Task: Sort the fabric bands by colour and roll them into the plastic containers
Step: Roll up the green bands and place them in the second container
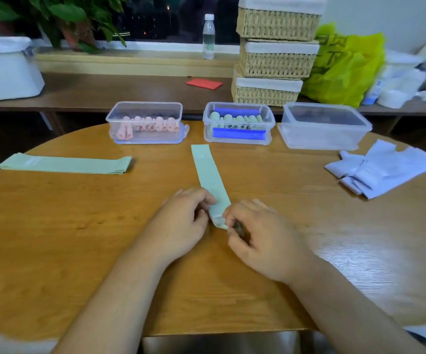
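Here left hand (181,221) and right hand (260,238) both clamp a grip on the green band (209,175), its label (201,156) illegible.

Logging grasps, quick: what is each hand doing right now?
Left hand: pinching the near end of the green band.
Right hand: pinching that same end.

A home room: potted plant (61,19) at the night window; stacked wicker baskets (275,52).
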The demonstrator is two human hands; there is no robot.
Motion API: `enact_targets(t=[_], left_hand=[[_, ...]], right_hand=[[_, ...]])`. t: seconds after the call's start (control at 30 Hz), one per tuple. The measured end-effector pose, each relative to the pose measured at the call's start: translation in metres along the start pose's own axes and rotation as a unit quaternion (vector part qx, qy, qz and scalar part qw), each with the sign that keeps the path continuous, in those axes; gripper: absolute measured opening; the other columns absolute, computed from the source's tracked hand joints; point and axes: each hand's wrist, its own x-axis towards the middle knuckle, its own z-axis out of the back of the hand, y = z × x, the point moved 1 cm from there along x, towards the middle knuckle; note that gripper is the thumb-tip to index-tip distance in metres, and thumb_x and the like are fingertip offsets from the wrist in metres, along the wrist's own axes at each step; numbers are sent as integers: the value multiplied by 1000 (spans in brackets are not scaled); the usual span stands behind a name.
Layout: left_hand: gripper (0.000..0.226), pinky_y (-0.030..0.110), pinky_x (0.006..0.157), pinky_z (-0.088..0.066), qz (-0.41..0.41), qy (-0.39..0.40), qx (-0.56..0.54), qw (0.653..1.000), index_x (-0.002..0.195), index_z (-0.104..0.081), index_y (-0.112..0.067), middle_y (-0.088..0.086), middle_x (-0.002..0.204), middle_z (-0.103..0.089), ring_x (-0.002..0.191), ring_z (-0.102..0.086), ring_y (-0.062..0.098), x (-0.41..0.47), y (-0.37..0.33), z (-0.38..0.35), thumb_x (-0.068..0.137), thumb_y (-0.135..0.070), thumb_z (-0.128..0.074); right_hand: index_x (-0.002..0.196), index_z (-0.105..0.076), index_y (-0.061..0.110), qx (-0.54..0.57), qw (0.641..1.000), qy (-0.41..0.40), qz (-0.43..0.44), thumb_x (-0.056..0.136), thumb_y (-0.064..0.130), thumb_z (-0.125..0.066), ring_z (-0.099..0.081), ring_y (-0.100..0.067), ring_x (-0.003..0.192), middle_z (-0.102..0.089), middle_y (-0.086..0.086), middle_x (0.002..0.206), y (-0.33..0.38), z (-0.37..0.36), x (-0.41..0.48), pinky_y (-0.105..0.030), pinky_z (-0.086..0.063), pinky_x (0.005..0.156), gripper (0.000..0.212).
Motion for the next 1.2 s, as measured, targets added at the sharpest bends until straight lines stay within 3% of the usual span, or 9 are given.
enact_targets(t=[0.1,0.2,0.3,0.57,0.73,0.93,1.2], left_hand=[[35,40,99,-50,-6,-21,6,1000,110,-67,-33,-20,98,-64,106,-57,6,-12,-8,-5,91,-5,-60],[37,42,102,-49,-8,-26,40,999,115,-66,-31,-18,111,-63,114,-56,11,-20,-14,-7,89,-5,-58],[37,42,104,-49,2,-27,51,998,119,-65,-34,-21,117,-60,118,-54,8,-25,-15,-8,92,-9,-58],[37,38,107,-47,11,-26,50,998,122,-63,-35,-25,117,-62,120,-53,2,-24,-14,-10,93,-12,-60],[39,39,105,-48,11,-25,28,999,122,-62,-38,-26,111,-63,117,-55,2,-22,-15,-12,93,-13,-61],[38,42,106,-45,-8,-15,78,997,128,-59,-36,-23,124,-60,120,-53,6,-19,-14,-14,95,-16,-61],[49,43,110,-45,6,-13,48,999,136,-52,-40,-27,124,-60,125,-52,0,-20,-16,-13,95,-16,-61]], right_hand=[[102,-53,34,-2,1000,14,22,94,41,-59,-50,-6,102,-60,20,107,6,3,-15,-38,-46,87,12],[120,-57,36,2,998,46,42,97,50,-60,-49,-4,112,-57,24,120,7,2,-18,-34,-47,94,27],[130,-59,34,60,996,47,37,92,43,-70,-49,-4,120,-56,24,129,-3,3,-17,-30,-45,103,40],[111,-71,31,66,996,34,40,100,32,-62,-56,-5,111,-66,20,112,-12,3,-16,-35,-51,95,14],[105,-67,34,55,997,35,42,99,33,-61,-58,-6,107,-64,22,107,-15,14,-25,-36,-52,87,8],[118,-66,40,30,996,67,60,97,47,-67,-53,-6,116,-57,26,122,-18,13,-28,-34,-50,94,23],[129,-63,37,49,996,62,45,97,44,-68,-53,-6,118,-57,25,127,-18,12,-29,-31,-51,96,33]])
